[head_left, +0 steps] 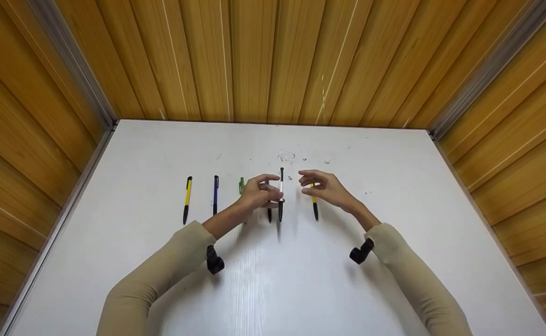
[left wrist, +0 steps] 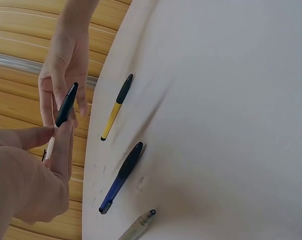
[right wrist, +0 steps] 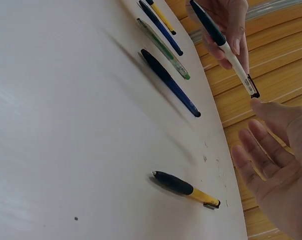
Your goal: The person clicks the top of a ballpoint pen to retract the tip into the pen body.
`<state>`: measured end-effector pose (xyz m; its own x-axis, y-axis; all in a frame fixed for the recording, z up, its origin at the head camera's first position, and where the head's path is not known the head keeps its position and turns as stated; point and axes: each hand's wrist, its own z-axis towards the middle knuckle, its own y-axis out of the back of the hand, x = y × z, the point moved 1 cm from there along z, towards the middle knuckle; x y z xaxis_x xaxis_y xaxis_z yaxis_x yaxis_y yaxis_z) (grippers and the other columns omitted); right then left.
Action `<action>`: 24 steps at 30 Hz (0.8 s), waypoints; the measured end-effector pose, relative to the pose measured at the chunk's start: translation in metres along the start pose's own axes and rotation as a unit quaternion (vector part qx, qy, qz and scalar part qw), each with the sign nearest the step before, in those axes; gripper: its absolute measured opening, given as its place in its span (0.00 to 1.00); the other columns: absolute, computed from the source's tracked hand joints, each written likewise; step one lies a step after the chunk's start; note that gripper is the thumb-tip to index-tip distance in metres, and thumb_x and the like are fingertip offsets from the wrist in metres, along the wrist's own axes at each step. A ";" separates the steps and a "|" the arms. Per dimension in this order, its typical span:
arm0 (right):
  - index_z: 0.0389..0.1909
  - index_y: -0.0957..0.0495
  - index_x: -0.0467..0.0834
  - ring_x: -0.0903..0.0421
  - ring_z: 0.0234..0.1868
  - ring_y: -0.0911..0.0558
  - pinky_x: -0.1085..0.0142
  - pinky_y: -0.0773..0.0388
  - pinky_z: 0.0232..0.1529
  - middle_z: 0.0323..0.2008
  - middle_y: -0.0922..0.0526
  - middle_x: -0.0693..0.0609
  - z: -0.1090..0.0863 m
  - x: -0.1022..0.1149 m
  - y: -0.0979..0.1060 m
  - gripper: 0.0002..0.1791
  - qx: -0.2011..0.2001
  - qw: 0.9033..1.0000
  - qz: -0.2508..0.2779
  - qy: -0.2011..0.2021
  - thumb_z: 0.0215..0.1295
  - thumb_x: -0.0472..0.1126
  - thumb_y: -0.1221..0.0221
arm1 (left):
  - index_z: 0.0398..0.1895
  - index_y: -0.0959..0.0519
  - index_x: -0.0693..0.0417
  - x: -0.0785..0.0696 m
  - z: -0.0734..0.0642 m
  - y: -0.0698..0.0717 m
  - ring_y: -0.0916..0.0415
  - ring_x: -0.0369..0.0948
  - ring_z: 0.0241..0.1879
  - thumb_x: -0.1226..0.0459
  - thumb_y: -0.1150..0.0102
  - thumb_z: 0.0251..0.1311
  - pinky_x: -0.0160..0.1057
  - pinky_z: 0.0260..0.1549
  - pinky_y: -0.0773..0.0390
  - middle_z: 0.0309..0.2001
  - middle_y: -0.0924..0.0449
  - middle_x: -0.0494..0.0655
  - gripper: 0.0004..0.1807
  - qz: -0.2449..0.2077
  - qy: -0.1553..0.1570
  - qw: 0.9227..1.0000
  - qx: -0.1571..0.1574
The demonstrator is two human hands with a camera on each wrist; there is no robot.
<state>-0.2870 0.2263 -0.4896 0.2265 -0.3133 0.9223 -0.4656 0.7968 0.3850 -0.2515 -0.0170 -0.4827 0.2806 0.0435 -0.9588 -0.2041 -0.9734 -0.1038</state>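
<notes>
My left hand (head_left: 256, 192) pinches a white pen (right wrist: 237, 64) with a black grip between thumb and fingers. The pen is held above the table, its black grip end toward me. Across a small gap, my right hand (head_left: 327, 187) hovers with loosely bent fingers and holds nothing. Below the right hand lies a yellow pen (head_left: 314, 207) with a black grip, partly covered in the head view. A blue pen (right wrist: 176, 92) lies beneath the left hand. Just left of that hand is a clear green pen (right wrist: 163, 47), mostly hidden by it in the head view.
Farther left on the white table (head_left: 273, 289) lie a dark blue pen (head_left: 215, 192) and another yellow pen (head_left: 188, 198), roughly parallel. Wood-patterned panels (head_left: 249, 60) enclose the back and sides. Small dark marks spot the tabletop behind the hands.
</notes>
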 end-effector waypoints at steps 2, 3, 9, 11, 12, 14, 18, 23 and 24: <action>0.69 0.30 0.33 0.36 0.62 0.22 0.75 0.19 0.55 0.59 0.23 0.27 -0.003 -0.004 0.007 0.29 -0.008 1.000 0.002 -0.008 0.68 0.33 0.36 | 0.63 0.24 0.60 0.001 0.004 -0.003 0.14 0.40 0.34 0.77 0.35 0.59 0.43 0.41 0.09 0.33 0.16 0.47 0.27 0.003 0.008 1.000 0.000; 0.68 0.30 0.32 0.35 0.62 0.22 0.76 0.19 0.55 0.59 0.23 0.27 -0.005 -0.006 0.009 0.29 -0.013 1.000 0.004 -0.011 0.68 0.33 0.36 | 0.63 0.24 0.60 0.001 0.006 -0.005 0.14 0.40 0.34 0.77 0.36 0.58 0.43 0.41 0.09 0.32 0.16 0.46 0.27 0.004 0.011 1.000 -0.001; 0.68 0.31 0.28 0.33 0.62 0.23 0.77 0.20 0.54 0.58 0.23 0.27 -0.013 -0.016 0.024 0.29 -0.042 0.999 0.009 -0.026 0.68 0.32 0.36 | 0.62 0.24 0.61 0.003 0.015 -0.014 0.12 0.50 0.43 0.79 0.37 0.57 0.46 0.44 0.09 0.33 0.16 0.49 0.27 0.002 0.023 1.000 -0.008; 0.68 0.31 0.28 0.34 0.63 0.23 0.77 0.20 0.54 0.59 0.22 0.28 -0.015 -0.019 0.028 0.29 -0.049 0.998 0.007 -0.031 0.68 0.33 0.36 | 0.62 0.24 0.61 0.004 0.019 -0.016 0.12 0.53 0.45 0.79 0.38 0.58 0.45 0.44 0.09 0.33 0.16 0.50 0.27 0.002 0.025 1.000 -0.011; 0.68 0.31 0.28 0.34 0.63 0.23 0.77 0.20 0.54 0.58 0.23 0.27 -0.016 -0.021 0.030 0.30 -0.052 0.998 0.007 -0.031 0.68 0.33 0.36 | 0.62 0.24 0.61 0.004 0.020 -0.017 0.13 0.54 0.46 0.79 0.38 0.58 0.45 0.44 0.09 0.34 0.16 0.51 0.27 0.002 0.024 1.000 -0.012; 0.68 0.31 0.29 0.34 0.62 0.22 0.77 0.20 0.54 0.58 0.23 0.27 -0.020 -0.024 0.035 0.30 -0.059 0.998 0.006 -0.034 0.68 0.33 0.35 | 0.62 0.24 0.61 0.005 0.024 -0.020 0.13 0.55 0.46 0.78 0.38 0.59 0.44 0.43 0.09 0.34 0.16 0.50 0.26 0.003 0.021 1.000 -0.011; 0.68 0.30 0.28 0.34 0.62 0.22 0.78 0.20 0.54 0.59 0.24 0.26 -0.029 -0.030 0.045 0.30 -0.072 0.996 0.000 -0.042 0.66 0.32 0.34 | 0.64 0.25 0.62 0.008 0.033 -0.026 0.12 0.51 0.41 0.79 0.37 0.58 0.43 0.41 0.09 0.33 0.17 0.49 0.28 0.012 0.018 1.000 -0.001; 0.68 0.29 0.30 0.36 0.62 0.21 0.79 0.21 0.54 0.59 0.23 0.27 -0.035 -0.034 0.053 0.30 -0.086 0.995 -0.014 -0.051 0.66 0.32 0.34 | 0.67 0.28 0.63 0.013 0.044 -0.032 0.15 0.42 0.31 0.79 0.36 0.56 0.43 0.38 0.09 0.33 0.17 0.51 0.33 0.046 0.005 0.999 0.007; 0.68 0.29 0.30 0.36 0.62 0.21 0.79 0.21 0.54 0.59 0.23 0.27 -0.036 -0.035 0.054 0.30 -0.087 0.995 -0.018 -0.050 0.67 0.33 0.34 | 0.67 0.29 0.64 0.014 0.046 -0.033 0.15 0.42 0.29 0.79 0.36 0.56 0.43 0.37 0.09 0.32 0.16 0.52 0.33 0.053 0.001 0.999 0.006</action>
<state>-0.2890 0.2984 -0.5020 0.1488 -0.3857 0.9105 -0.3012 0.8593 0.4133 -0.2839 0.0255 -0.5050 0.2584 -0.0594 -0.9642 -0.2443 -0.9697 -0.0058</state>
